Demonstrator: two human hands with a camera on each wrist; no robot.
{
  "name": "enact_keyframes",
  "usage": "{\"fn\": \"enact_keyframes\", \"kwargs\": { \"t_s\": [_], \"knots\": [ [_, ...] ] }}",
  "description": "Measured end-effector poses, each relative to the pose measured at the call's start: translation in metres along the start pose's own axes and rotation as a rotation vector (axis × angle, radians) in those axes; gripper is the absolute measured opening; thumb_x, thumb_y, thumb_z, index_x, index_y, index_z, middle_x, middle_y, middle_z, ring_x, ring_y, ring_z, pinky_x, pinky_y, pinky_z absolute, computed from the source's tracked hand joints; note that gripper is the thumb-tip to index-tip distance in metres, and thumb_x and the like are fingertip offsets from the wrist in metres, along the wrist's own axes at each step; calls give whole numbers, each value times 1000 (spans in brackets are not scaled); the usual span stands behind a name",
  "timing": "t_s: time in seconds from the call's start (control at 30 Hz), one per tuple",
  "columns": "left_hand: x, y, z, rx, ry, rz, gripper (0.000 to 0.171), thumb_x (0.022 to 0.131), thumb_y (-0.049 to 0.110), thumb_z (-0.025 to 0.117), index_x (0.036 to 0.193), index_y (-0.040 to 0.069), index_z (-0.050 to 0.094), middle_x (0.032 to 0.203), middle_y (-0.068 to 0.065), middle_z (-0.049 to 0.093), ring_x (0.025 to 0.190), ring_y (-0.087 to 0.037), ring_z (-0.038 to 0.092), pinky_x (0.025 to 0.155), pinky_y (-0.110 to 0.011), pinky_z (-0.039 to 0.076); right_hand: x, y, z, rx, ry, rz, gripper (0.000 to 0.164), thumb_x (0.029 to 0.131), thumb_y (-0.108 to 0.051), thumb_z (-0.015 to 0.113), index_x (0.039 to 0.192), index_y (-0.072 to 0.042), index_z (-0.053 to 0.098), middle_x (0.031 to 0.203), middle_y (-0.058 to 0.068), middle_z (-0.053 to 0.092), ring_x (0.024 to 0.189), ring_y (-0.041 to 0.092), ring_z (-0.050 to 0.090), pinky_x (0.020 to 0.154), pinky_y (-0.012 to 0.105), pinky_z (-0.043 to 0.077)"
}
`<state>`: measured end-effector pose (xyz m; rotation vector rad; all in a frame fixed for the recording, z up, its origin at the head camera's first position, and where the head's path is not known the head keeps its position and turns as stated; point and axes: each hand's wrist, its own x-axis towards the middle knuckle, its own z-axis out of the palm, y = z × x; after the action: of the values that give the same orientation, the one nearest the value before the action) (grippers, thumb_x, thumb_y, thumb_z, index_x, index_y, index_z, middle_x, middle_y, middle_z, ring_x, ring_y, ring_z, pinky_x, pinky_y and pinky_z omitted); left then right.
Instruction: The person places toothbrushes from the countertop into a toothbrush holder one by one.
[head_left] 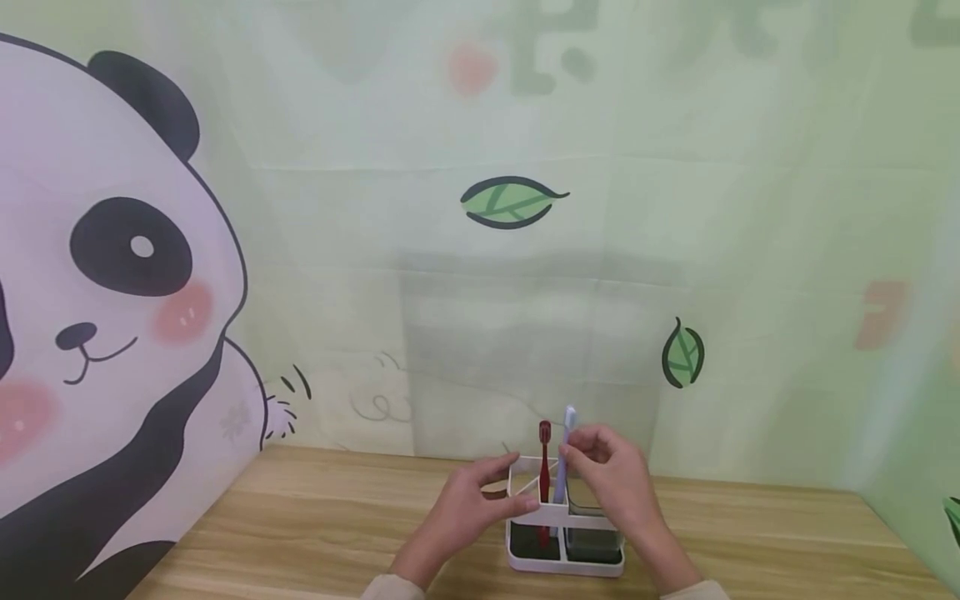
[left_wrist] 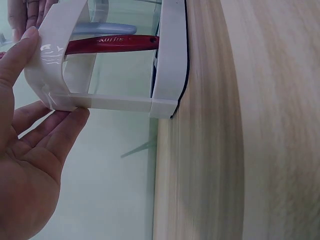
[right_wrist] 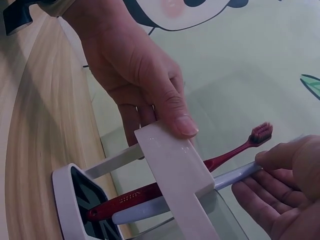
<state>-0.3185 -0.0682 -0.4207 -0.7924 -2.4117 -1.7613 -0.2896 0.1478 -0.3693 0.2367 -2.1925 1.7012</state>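
Note:
A white toothbrush holder with a dark base pad stands on the table. My left hand grips its upper frame on the left side, thumb on the near face and fingers behind. A dark red toothbrush stands in the left compartment, bristles up, its handle end down at the pad. Beside it in that compartment is a pale lavender-blue toothbrush, slightly tilted. My right hand pinches this one near its head between thumb and fingers. In the right wrist view its lower end is close to the pad.
A clear cup-like container sits in the holder's right compartment. The wood-grain table runs back to a pale green cloth backdrop printed with a panda and leaves.

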Motion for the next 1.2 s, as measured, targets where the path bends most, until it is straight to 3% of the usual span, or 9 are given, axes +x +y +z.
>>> {"fn": "enact_keyframes", "kwargs": {
  "t_s": [0.13, 0.33, 1.2],
  "knots": [
    [0, 0, 0, 4, 5, 3, 67, 93, 26, 86, 148, -1, 60, 147, -21, 60, 133, -39, 59, 97, -40, 62, 1, 3, 0, 17, -16, 11, 14, 96, -1, 77, 108, 4, 71, 100, 11, 73, 96, 25, 72, 84, 35, 66],
    [0, -1, 1, 0, 12, 21, 67, 92, 24, 87, 147, -3, 60, 145, -23, 61, 132, -40, 60, 96, -38, 62, 2, 7, 0, -15, -32, 13, 12, 94, 2, 78, 104, 3, 71, 97, 9, 73, 95, 24, 73, 79, 27, 64],
    [0, -1, 2, -11, 15, 7, 67, 92, 24, 87, 147, -3, 60, 145, -22, 61, 131, -39, 61, 96, -40, 62, 2, 11, -2, -100, -69, 31, 11, 93, 3, 77, 101, 0, 71, 95, 6, 75, 95, 25, 74, 82, 35, 64]
  ]
}}
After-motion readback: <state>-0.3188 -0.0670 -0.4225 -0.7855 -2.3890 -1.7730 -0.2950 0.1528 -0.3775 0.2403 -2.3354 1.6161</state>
